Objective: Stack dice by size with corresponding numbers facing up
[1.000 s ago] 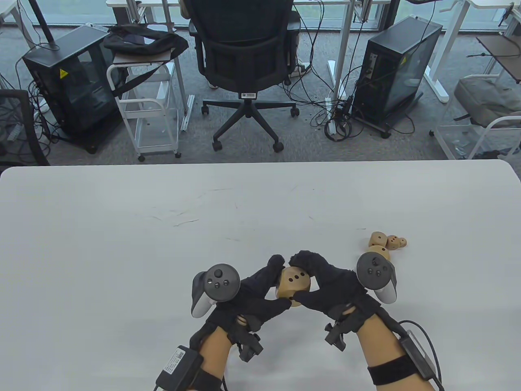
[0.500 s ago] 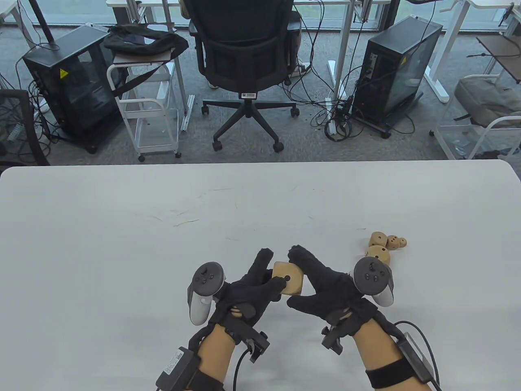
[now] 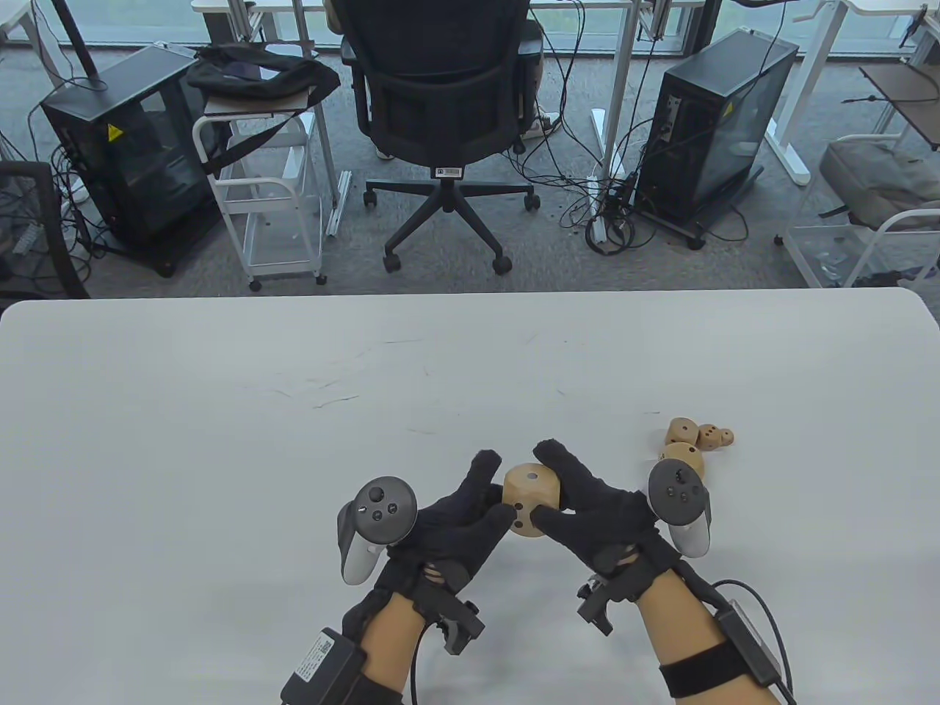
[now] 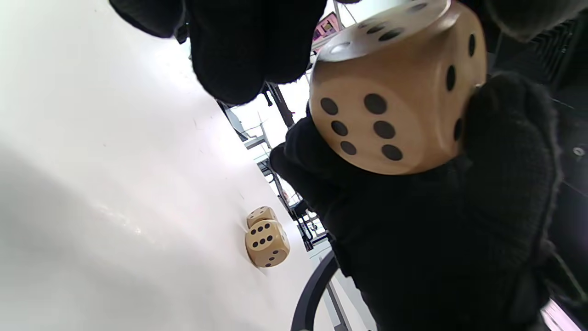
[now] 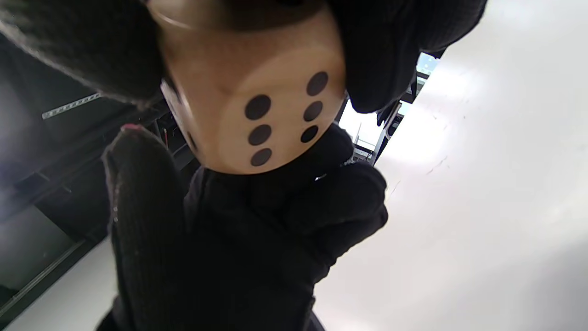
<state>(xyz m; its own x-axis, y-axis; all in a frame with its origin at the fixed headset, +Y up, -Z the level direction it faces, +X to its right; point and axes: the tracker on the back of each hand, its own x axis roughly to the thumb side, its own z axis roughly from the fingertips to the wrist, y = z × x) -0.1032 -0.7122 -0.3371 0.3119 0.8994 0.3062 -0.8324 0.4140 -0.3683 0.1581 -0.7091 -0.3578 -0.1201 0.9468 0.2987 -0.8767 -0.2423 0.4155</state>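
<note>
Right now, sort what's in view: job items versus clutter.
Job: large wooden die held by left hand and right hand; smaller wooden dice on the white table.
Clutter: office chair, computer towers, white carts.

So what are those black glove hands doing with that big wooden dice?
Both hands are holding the big wooden die just above the table. The left hand grips it from one side and the right hand from the other. One dot faces up at the overhead camera and six dots face down. The smaller dice sit in a little cluster off to the right, not stacked yet.
</note>
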